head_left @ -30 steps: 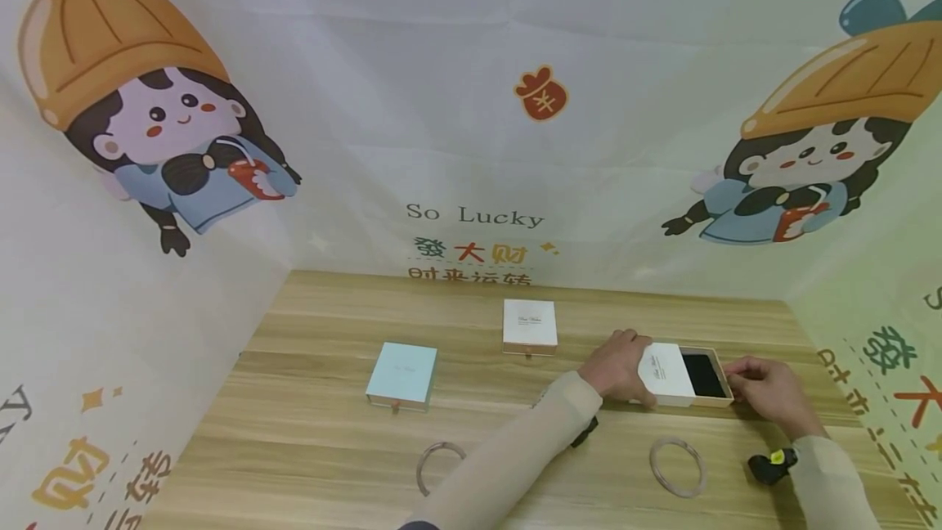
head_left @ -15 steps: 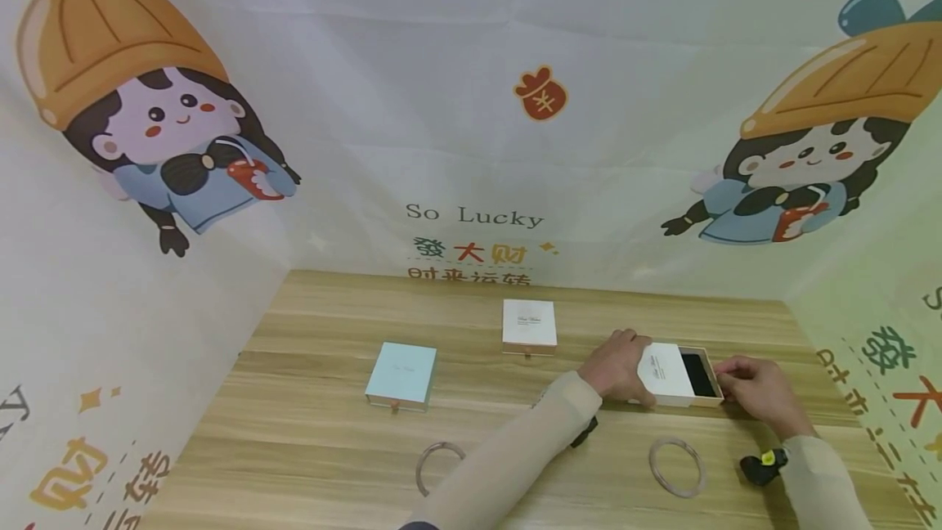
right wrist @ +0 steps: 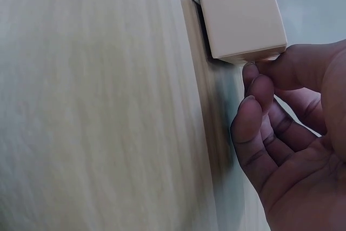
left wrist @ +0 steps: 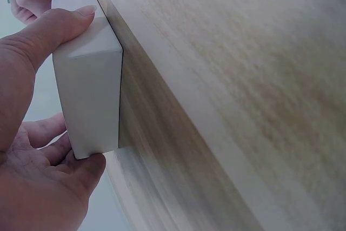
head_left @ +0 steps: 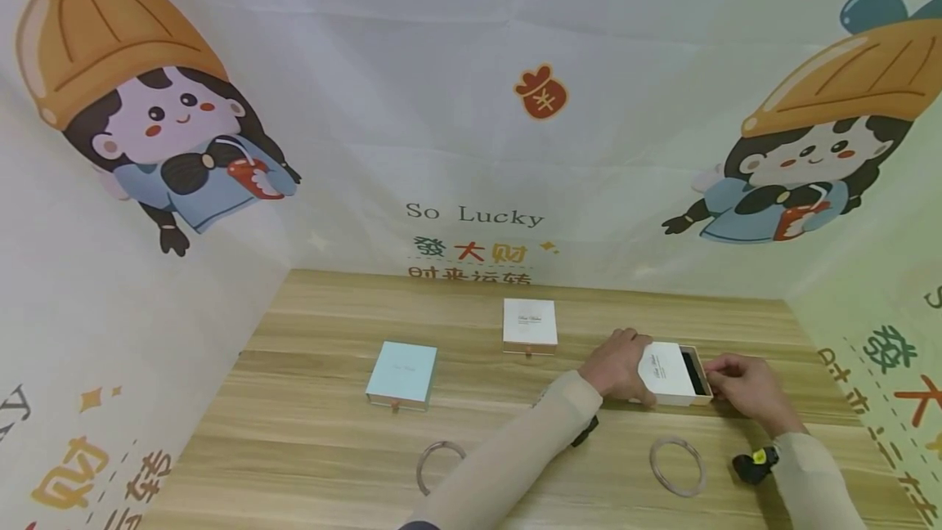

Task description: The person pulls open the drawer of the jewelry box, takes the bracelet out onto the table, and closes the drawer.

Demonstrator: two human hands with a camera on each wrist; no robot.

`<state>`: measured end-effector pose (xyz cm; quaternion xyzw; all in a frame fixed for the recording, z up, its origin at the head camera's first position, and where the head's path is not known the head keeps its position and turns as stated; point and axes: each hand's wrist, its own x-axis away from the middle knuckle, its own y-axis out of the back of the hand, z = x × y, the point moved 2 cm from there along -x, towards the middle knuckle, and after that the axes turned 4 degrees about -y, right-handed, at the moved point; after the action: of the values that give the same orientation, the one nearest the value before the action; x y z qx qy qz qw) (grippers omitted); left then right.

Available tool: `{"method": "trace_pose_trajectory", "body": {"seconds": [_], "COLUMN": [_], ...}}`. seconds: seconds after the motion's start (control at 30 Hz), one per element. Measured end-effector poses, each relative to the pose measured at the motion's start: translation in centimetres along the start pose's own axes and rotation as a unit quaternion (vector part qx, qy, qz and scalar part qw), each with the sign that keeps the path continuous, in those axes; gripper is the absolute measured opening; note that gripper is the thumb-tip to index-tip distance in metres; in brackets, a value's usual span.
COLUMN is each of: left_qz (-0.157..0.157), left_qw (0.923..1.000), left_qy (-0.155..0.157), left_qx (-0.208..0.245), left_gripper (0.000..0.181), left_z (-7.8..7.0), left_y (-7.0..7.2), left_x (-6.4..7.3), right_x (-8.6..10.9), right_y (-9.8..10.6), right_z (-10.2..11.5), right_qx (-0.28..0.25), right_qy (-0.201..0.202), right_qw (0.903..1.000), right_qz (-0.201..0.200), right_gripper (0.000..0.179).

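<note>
At the right of the table, my left hand [head_left: 616, 366] grips the white box sleeve [head_left: 668, 373] between thumb and fingers at its closed left end. In the left wrist view the thumb lies on one side of the sleeve [left wrist: 89, 101] and fingertips hold the opposite side. A cream drawer [right wrist: 243, 22] with black lining sticks a short way out of the sleeve's right end. My right hand [head_left: 749, 387] has its thumb and curled fingers pinched together at the drawer's outer end, where a pull tab would be hidden by the fingertips.
One bangle [head_left: 652, 464] lies in front of the box. Another bangle [head_left: 420, 469] is partly covered by the left sleeve. A second white box [head_left: 530, 323] stands at the back middle, a pale blue box [head_left: 402, 373] to its left. A printed cloth [head_left: 353, 145] walls the wooden table [head_left: 294, 432].
The drawer has slid left into the white sleeve, with less black lining showing. My right hand has moved left with it. The left hand has stayed in place on the sleeve.
</note>
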<state>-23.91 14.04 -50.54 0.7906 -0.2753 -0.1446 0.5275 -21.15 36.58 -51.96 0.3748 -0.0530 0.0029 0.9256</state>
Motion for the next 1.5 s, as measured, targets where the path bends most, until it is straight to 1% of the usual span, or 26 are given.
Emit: {"method": "trace_pose_trajectory", "body": {"seconds": [0.1,0.37,0.57,0.73,0.8,1.07,1.2,1.3,1.37,1.43,1.5], "left_qz": [0.001,-0.002,-0.008,-0.007,-0.008,-0.002,-0.001,0.003,0.003,-0.003,-0.017], "left_qw": [1.0000,1.0000,1.0000,0.9999,0.9999,1.0000,0.9999,0.9997,0.9996,0.9997,0.9996], "left_qy": [0.000,-0.002,-0.005,-0.008,-0.008,-0.005,-0.014,-0.025,-0.028,-0.022,-0.005], "left_qx": [-0.001,-0.001,0.003,0.003,0.005,0.002,-0.002,0.001,0.006,0.013,0.022], "left_gripper": [0.097,0.097,0.097,0.096,0.096,0.096,0.096,0.103,0.110,0.116,0.117], "left_z": [0.0,-0.2,-0.3,-0.2,-0.1,-0.3,-0.3,-0.3,-0.2,-0.2,-0.2], "left_y": [0.1,0.6,0.8,0.7,0.6,0.4,0.4,0.4,0.2,0.2,0.2], "left_x": [0.0,0.0,0.0,0.0,0.0,0.0,0.2,0.5,0.6,0.8,1.0], "right_x": [0.0,-0.3,-0.5,-0.6,-0.6,-0.6,-0.6,-0.6,-0.5,-0.5,-0.4], "right_y": [-0.2,-0.6,-1.0,-1.4,-1.5,-1.5,-1.4,-1.2,-1.0,-0.7,-0.4], "right_z": [0.3,0.8,1.0,1.4,1.5,1.4,1.4,1.5,1.7,2.0,2.4], "right_qx": [0.001,0.000,-0.018,-0.035,-0.035,-0.041,-0.034,-0.023,-0.004,0.014,0.032], "right_qy": [-0.002,0.004,0.006,0.012,0.013,0.001,-0.001,0.002,0.008,0.012,0.021], "right_qw": [1.0000,1.0000,0.9997,0.9991,0.9991,0.9985,0.9982,0.9978,0.9976,0.9972,0.9970], "right_qz": [0.007,0.006,0.013,0.019,0.020,0.036,0.049,0.062,0.068,0.072,0.068], "right_gripper": [0.020,0.019,0.017,0.018,0.018,0.019,0.020,0.023,0.028,0.035,0.042]}}
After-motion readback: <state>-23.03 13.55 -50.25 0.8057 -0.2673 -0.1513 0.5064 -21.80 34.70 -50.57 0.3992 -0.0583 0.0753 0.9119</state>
